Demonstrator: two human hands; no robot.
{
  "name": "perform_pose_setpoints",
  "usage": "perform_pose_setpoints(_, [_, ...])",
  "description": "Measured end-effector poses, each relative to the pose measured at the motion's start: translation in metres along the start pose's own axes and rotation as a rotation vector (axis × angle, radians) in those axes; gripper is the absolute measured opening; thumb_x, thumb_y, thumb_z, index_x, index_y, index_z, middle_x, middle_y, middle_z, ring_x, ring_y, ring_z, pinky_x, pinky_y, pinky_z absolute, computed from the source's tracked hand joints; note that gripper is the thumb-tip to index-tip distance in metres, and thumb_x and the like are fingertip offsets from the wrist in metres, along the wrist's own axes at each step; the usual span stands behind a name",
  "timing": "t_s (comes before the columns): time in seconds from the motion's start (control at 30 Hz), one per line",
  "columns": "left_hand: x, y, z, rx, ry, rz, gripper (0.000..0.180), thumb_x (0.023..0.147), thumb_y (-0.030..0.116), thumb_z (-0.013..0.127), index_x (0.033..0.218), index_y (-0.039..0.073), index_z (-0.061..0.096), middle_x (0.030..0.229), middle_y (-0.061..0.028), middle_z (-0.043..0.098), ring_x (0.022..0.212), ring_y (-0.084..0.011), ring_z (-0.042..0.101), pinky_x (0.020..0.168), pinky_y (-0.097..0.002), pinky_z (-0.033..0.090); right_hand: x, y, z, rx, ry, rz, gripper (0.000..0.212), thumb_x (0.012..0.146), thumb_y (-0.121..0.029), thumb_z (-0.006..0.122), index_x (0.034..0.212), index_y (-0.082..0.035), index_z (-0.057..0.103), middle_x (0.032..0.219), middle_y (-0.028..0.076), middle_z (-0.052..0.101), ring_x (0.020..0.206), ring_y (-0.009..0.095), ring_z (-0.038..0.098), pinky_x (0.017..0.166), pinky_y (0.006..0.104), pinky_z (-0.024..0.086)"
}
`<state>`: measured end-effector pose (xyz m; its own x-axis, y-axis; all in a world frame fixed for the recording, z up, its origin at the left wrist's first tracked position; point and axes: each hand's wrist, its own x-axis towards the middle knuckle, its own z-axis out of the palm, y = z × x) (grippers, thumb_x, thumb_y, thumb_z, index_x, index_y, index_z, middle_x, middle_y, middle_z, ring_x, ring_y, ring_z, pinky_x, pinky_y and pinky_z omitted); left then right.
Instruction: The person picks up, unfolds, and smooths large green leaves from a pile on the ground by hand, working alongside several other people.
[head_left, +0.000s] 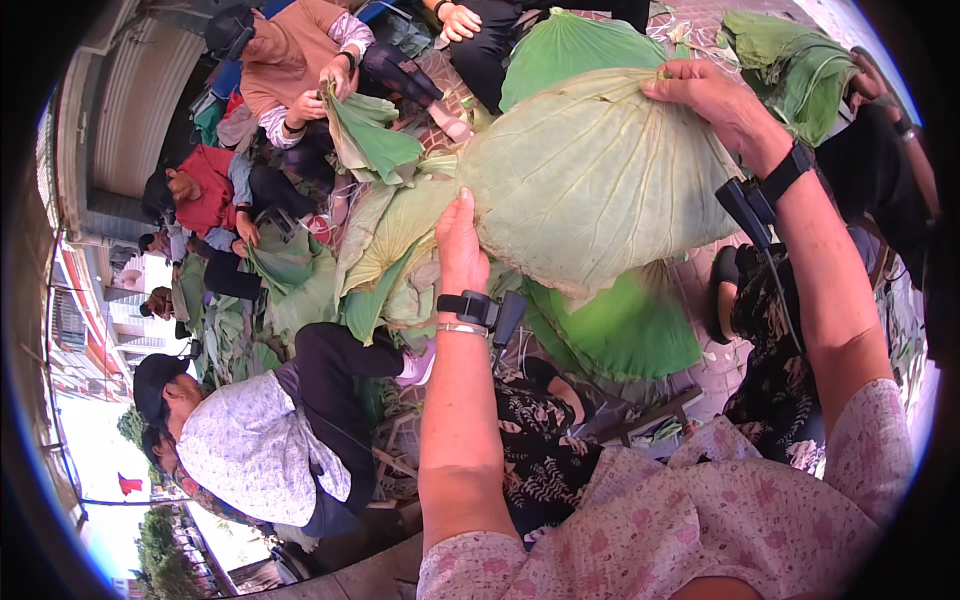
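A: why's the big pale leaf (595,175) being held like that, around one o'clock in view?

B: probably it's being spread flat by tension: its nine o'clock edge is being gripped by the left hand (462,248), its one o'clock edge is being pinched by the right hand (725,108).

A: anything being hidden?

B: yep, most left fingers are being covered by the leaf, their curl can't be told. The bright green leaf (640,335) at its six o'clock is being partly blocked too.
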<state>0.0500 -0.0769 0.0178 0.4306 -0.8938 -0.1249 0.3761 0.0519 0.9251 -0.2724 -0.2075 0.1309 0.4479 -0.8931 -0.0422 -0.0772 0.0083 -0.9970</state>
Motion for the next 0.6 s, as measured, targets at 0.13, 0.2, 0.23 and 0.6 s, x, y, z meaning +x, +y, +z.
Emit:
perform_pose_setpoints(0.13, [-0.007,0.007,0.021,-0.091,-0.048,-0.032,0.034,0.092,0.029,0.060,0.113,0.002,0.057,0.114,-0.0072,0.062,0.099,-0.0167,0.060,0.088,-0.0313,0.048,-0.004,0.002,-0.010,0.035,0.075,0.052,0.021,0.083,-0.020,0.069,0.093,-0.002,0.064,0.087,0.004,0.065,0.076,0.011,0.061,0.071,0.0262,0.049])
perform_pose_setpoints(0.2, [-0.015,0.011,0.031,-0.175,-0.081,-0.080,0.038,0.092,0.029,0.060,0.118,0.002,0.055,0.117,-0.0074,0.061,0.102,-0.0173,0.059,0.089,-0.0323,0.048,0.001,0.005,-0.014,0.131,0.075,0.078,0.019,0.084,-0.019,0.069,0.094,-0.004,0.063,0.090,0.002,0.064,0.082,0.010,0.059,0.075,0.0251,0.047])
perform_pose_setpoints(0.23, [-0.019,0.012,0.031,-0.134,-0.157,-0.135,0.041,0.092,0.029,0.060,0.121,0.001,0.052,0.119,-0.0077,0.059,0.104,-0.0178,0.059,0.090,-0.0331,0.048,0.001,0.004,-0.013,0.130,0.077,0.081,0.019,0.084,-0.019,0.069,0.094,-0.004,0.063,0.090,0.002,0.064,0.082,0.010,0.059,0.075,0.0251,0.047])
perform_pose_setpoints(0.6, [-0.018,-0.011,0.026,0.055,0.020,-0.029,0.024,0.093,0.027,0.060,0.098,0.004,0.062,0.093,-0.0050,0.067,0.080,-0.0131,0.062,0.072,-0.0291,0.052,0.012,0.016,-0.022,0.135,0.086,0.077,0.018,0.085,-0.020,0.069,0.092,-0.005,0.063,0.086,0.001,0.064,0.079,0.010,0.058,0.075,0.0247,0.047])
